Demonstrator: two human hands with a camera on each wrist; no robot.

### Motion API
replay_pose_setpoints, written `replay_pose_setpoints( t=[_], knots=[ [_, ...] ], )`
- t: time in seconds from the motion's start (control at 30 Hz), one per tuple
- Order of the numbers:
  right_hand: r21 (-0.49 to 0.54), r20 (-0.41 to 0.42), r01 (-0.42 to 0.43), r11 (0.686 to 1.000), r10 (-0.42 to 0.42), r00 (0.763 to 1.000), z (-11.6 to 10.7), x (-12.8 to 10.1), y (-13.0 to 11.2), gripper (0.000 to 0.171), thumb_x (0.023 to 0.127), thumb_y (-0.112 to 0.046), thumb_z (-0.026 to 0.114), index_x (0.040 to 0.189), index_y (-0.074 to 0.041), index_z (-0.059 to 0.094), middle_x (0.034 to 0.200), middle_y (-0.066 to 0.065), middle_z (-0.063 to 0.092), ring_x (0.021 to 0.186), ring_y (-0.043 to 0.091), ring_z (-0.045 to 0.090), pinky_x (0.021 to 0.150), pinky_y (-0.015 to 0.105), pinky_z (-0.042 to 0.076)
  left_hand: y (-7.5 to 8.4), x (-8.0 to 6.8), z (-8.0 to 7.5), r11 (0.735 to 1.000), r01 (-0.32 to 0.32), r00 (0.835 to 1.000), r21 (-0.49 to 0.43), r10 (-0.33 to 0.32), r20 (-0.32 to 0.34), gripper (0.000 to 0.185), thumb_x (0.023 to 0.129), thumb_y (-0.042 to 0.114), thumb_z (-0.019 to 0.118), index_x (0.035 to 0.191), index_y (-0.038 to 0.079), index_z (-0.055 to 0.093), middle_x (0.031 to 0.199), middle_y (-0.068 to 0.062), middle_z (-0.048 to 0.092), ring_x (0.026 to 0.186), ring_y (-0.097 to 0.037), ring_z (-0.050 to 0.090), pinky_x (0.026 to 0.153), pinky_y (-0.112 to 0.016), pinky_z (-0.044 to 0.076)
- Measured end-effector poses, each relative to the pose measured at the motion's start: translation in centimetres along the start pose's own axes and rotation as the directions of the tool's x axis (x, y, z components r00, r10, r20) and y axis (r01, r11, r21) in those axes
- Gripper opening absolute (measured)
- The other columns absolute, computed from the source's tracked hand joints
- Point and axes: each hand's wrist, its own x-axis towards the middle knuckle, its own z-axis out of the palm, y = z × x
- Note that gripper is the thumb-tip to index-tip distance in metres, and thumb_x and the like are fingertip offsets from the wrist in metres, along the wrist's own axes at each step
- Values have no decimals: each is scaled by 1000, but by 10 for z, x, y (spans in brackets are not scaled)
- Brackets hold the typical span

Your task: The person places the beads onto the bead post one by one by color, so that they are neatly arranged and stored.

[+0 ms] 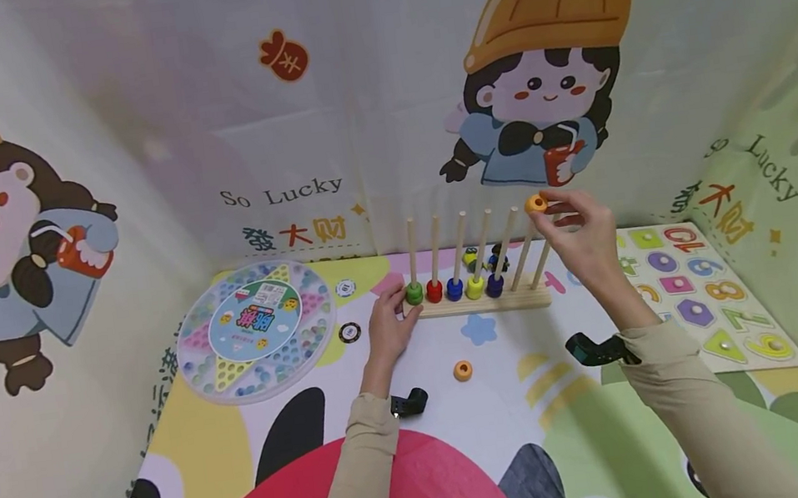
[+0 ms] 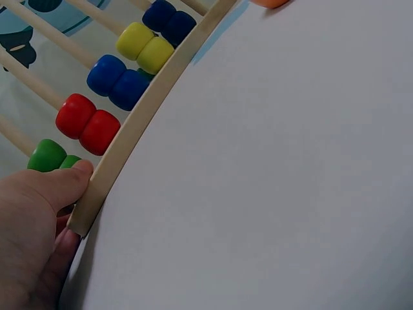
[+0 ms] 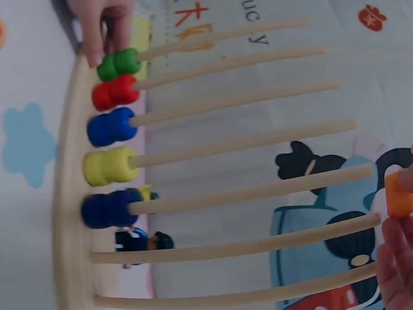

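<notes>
One orange bead (image 1: 463, 370) lies nearest me on the mat (image 1: 510, 403), loose and apart from both hands. Beyond it, my left hand (image 1: 388, 324) rests against the left end of the rack (image 1: 482, 304), thumb (image 2: 61, 184) pressed to the base edge just beside the green beads (image 2: 48, 155); the fingers lie fairly straight and grip nothing. Farther on and higher, my right hand (image 1: 579, 238) pinches a second orange bead (image 1: 536, 202) between fingertips, at the tips of the two bare rods on the right.

To do this step well, I judge the following applies:
- Keep the base pinned so the rods do not sway.
- Turn the bead until its hole faces the rod tip (image 3: 374, 221).
- Lower it along the tilted rod's own line, not straight down.
- Release only once the rod is through the hole.

The held bead is small, rounded and glossy orange; its hole is not visible. Five rods each carry a pair of beads at the bottom: green, red (image 3: 115, 92), blue (image 3: 111, 126), yellow (image 3: 108, 165), dark blue (image 3: 110, 208). The wrist view shows the held bead (image 3: 399, 194) just beside the sixth rod's tip.
</notes>
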Motion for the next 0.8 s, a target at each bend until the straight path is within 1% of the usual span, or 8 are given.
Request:
replay_pose_setpoints(
  t=[0.07, 0.27, 0.33, 0.43, 0.57, 0.7, 0.8],
  knots=[
    [-20, -4, -15, 1000, 15, 1000, -1, 3, -2, 30, 90, -10, 72, 117, 1, 69, 108, 16, 67, 89, 13, 63, 74, 13, 49, 0, 0, 1, 1000, -4, 1000, 4, 4, -1, 49, 90, 18, 74, 132, -3, 59, 137, -13, 56, 106, -26, 57, 88, -39, 51],
    [-114, 0, -71, 991, 72, 997, -2, 8, -4, 31, 92, -14, 69, 117, 4, 68, 110, 20, 64, 88, 32, 64, 68, 7, 41, -3, 1, 2, 1000, -6, 1000, 11, 6, -5, 50, 89, 18, 75, 131, -3, 60, 137, -13, 56, 111, -28, 57, 93, -41, 49],
    [-136, 9, -83, 987, 85, 996, -1, 9, -4, 31, 92, -14, 69, 117, 5, 68, 111, 21, 64, 88, 34, 64, 69, 6, 39, -3, 1, 2, 1000, -9, 1000, 8, 9, -8, 49, 88, 18, 75, 130, -4, 60, 137, -13, 56, 111, -28, 57, 93, -42, 48],
    [-153, 24, -95, 984, 100, 995, -1, 10, -3, 31, 92, -13, 69, 116, 5, 68, 112, 21, 65, 87, 34, 65, 68, 5, 40, -4, 1, 2, 1000, -13, 1000, 4, 13, -8, 49, 89, 18, 75, 130, -4, 60, 137, -13, 56, 109, -28, 58, 91, -41, 49],
    [-149, 32, -93, 984, 99, 995, -2, 10, -3, 30, 92, -14, 69, 115, 5, 68, 112, 20, 65, 88, 34, 65, 68, 6, 40, -4, 2, 2, 1000, -20, 1000, 4, 20, -7, 50, 89, 18, 75, 131, -4, 60, 137, -14, 56, 106, -27, 58, 89, -41, 50],
    [-130, 38, -73, 989, 78, 996, -3, 6, -3, 29, 93, -14, 68, 115, 3, 69, 112, 18, 67, 92, 32, 66, 71, 5, 42, -4, 2, 2, 1000, -24, 1000, 9, 24, -9, 49, 89, 18, 75, 131, -4, 60, 137, -14, 56, 106, -26, 58, 89, -41, 50],
    [-111, 43, -48, 993, 53, 998, -3, 0, -2, 27, 93, -14, 68, 115, 2, 69, 112, 16, 68, 93, 30, 66, 74, 9, 46, -4, 2, 2, 1000, -29, 999, 11, 29, -14, 49, 88, 17, 75, 130, -4, 60, 136, -14, 57, 106, -27, 58, 89, -41, 50]
  ],
)
